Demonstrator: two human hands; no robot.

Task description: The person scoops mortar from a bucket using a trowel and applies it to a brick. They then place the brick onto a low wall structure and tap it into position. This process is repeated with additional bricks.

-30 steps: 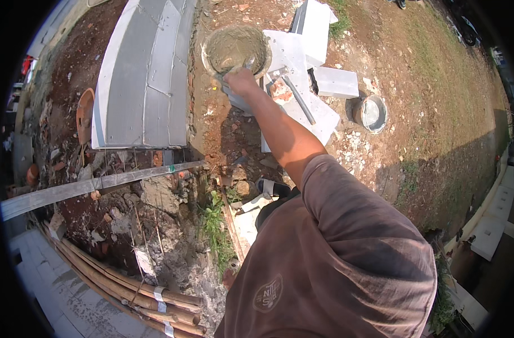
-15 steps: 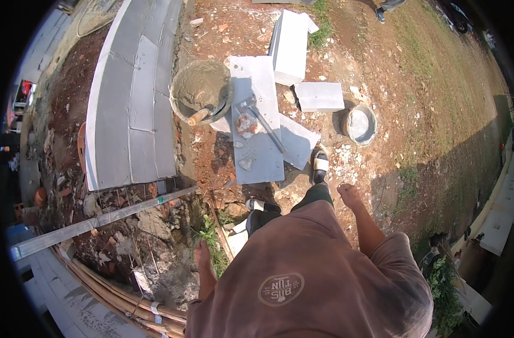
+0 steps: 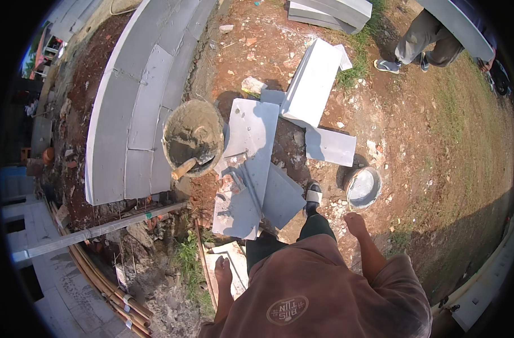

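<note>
My left hand hangs low beside my body, empty, with fingers loosely bent apart. My right hand hangs open and empty near a small metal bucket. A wide bucket of mortar stands left of centre, a trowel with a wooden handle resting in it. Next to it lie pale blocks and slabs, a grey bar across one slab with some rubble. A long white block and a shorter one lie beyond. My sandalled foot is just right of the slabs.
A low grey block wall runs along the left. A metal beam crosses rubble near bundled bamboo poles. At top right another person holds a flat grey panel. More blocks lie at the top.
A second ago my right hand was at the trowel in the mortar bucket; it has since come back to my side, empty. The view has shifted, and the other person has come further into it.
</note>
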